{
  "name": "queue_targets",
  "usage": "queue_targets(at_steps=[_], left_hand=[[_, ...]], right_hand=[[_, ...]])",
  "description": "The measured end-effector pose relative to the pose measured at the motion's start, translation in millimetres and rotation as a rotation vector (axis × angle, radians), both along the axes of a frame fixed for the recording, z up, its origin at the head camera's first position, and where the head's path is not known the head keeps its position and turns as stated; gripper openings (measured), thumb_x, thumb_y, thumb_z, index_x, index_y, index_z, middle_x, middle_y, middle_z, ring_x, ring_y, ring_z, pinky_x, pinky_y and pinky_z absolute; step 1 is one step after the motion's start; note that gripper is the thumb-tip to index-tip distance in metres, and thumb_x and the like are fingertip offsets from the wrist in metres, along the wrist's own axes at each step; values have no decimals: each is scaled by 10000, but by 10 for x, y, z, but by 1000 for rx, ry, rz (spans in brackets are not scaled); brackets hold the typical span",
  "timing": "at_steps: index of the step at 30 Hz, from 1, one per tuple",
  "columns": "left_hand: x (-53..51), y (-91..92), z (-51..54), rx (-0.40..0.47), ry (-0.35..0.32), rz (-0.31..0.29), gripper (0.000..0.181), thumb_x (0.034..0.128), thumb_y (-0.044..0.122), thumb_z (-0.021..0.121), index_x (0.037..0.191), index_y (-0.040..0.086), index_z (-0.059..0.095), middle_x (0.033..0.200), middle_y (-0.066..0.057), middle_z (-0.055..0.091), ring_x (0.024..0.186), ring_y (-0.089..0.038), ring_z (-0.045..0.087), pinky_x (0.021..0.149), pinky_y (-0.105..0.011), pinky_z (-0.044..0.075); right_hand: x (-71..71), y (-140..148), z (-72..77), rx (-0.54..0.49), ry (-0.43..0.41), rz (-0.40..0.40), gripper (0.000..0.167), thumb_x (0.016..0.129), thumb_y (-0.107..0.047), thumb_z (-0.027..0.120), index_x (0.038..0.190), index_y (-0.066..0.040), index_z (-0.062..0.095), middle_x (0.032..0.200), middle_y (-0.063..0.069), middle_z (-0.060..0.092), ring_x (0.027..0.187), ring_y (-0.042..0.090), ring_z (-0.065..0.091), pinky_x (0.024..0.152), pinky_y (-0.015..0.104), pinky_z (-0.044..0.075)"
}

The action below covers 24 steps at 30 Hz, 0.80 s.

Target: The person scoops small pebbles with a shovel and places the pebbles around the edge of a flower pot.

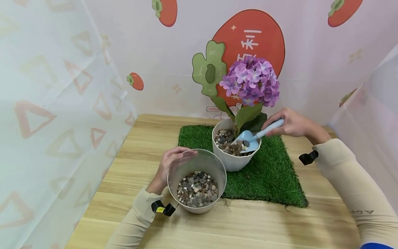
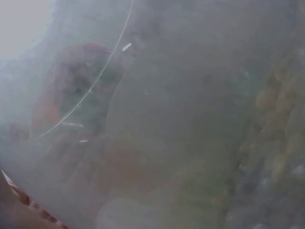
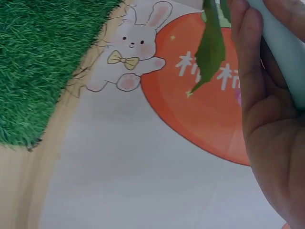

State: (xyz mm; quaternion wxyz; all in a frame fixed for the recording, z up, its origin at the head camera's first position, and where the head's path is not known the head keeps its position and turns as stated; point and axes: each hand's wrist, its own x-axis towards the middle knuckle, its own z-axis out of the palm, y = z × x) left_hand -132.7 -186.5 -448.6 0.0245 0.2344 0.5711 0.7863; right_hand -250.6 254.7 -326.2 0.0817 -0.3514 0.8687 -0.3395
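My right hand [image 1: 290, 122] grips the pale blue handle of a small trowel [image 1: 248, 141]. The trowel's blade carries pebbles and some brown bits and lies tilted inside a white flowerpot [image 1: 234, 164]. Pebbles [image 1: 222, 136] also lie in the pot, around the stem of a purple hydrangea [image 1: 250, 81] with green leaves. In the right wrist view, fingers [image 3: 250, 52] curl round the handle [image 3: 281, 43]. My left hand [image 1: 166, 166] holds a translucent bucket [image 1: 183, 169] by its left side, fingers round the wall. Mixed pebbles [image 1: 199, 190] cover the bucket's bottom. The left wrist view is hazy through the bucket wall.
The flowerpot stands on a green artificial grass mat [image 1: 267, 183], with the bucket at its front left. Beneath lies a wooden table [image 1: 124, 173]. Printed cloth [image 1: 174, 93] hangs behind and along both sides of the table.
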Motion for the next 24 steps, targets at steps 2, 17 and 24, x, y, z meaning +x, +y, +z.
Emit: queue_targets(at_steps=[2, 17, 24], left_hand=[[4, 1, 4, 2, 0, 1, 366, 1037, 34, 396, 1220, 28, 712, 1213, -56, 797, 1195, -198, 749, 1141, -339, 552], [-2, 10, -5, 13, 3, -14, 364, 1034, 34, 401, 1217, 39, 716, 1215, -72, 795, 1196, -206, 749, 1140, -344, 552], [1, 4, -5, 21, -2, -12, 380, 1032, 19, 390, 1210, 62, 724, 1216, -68, 795, 1200, -205, 748, 1143, -343, 551]], right_hand=[[-3, -23, 45, 25, 6, 3, 191, 821, -89, 886, 990, -164, 840, 677, -22, 708, 480, 51, 467, 447, 238, 439], [28, -218, 329, 224, 87, 22, 185, 812, -145, 906, 983, -170, 842, 702, -58, 704, 528, 57, 519, 547, 227, 479], [220, -350, 503, 310, 187, 28, 190, 818, -133, 896, 985, -206, 839, 754, -85, 702, 560, 42, 509, 544, 216, 470]])
